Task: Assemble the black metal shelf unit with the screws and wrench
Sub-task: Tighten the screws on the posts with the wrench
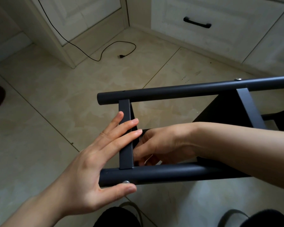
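Observation:
The black metal shelf frame lies on its side over the tiled floor, with a far round tube point(187, 90) and a near round tube point(170, 173) joined by a flat crossbar point(125, 133). A silver screw head point(126, 182) sits in the near tube and another screw point(238, 79) in the far tube. My left hand point(95, 161) lies flat with straight fingers across the crossbar, its thumb under the near tube by the screw. My right hand point(162, 145) reaches inside the frame behind the crossbar, fingers curled; what they hold is hidden.
A black power cord with a plug point(121, 56) trails over the beige tiles at the back. White cabinets, one with a black drawer handle point(197, 22), line the far wall. A second black crossbar point(251, 108) is at the right. My dark-clad knees point(118, 217) are at the bottom.

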The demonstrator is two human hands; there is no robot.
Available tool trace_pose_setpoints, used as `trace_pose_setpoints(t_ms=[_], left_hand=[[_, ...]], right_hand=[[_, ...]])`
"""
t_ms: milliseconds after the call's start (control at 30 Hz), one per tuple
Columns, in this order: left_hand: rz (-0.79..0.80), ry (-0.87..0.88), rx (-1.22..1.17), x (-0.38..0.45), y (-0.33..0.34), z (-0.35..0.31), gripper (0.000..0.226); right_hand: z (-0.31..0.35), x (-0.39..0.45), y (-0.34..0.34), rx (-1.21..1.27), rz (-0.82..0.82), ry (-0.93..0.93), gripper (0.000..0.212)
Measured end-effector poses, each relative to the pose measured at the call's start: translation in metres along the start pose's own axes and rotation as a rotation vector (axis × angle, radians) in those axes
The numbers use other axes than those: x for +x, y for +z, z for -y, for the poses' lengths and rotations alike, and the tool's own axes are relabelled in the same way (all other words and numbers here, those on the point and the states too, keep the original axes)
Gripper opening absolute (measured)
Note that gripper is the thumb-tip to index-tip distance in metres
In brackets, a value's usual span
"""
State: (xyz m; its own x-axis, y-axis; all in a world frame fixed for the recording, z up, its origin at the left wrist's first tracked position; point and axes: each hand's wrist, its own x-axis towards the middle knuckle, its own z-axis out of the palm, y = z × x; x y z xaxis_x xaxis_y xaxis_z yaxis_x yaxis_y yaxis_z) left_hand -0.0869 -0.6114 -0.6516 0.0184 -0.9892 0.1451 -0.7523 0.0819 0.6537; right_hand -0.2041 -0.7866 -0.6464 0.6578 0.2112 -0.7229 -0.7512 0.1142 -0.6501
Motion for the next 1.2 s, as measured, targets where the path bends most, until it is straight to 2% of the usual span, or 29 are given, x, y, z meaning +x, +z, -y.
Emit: trace_pose_setpoints(t_ms=[133,333,633,1033,1200], left_hand=[[-0.001,-0.004,-0.007,0.001,0.000,0.000,0.076],[0.001,0.000,0.004,0.000,0.000,0.000,0.079],[0.001,0.003,0.005,0.001,0.000,-0.001,0.076],[-0.010,-0.002,-0.011,0.001,0.001,-0.001,0.079],[-0.068,-0.047,-0.075,-0.004,0.003,-0.006,0.078]], right_hand=[[0.000,-0.005,-0.005,0.000,0.049,0.012,0.015],[0.000,0.002,0.001,-0.049,-0.019,0.009,0.010],[0.001,-0.003,-0.004,-0.013,0.066,0.017,0.009],[0.003,-0.004,0.002,-0.019,-0.035,0.036,0.012],[0.001,-0.011,0.000,-0.063,-0.081,-0.053,0.018]])
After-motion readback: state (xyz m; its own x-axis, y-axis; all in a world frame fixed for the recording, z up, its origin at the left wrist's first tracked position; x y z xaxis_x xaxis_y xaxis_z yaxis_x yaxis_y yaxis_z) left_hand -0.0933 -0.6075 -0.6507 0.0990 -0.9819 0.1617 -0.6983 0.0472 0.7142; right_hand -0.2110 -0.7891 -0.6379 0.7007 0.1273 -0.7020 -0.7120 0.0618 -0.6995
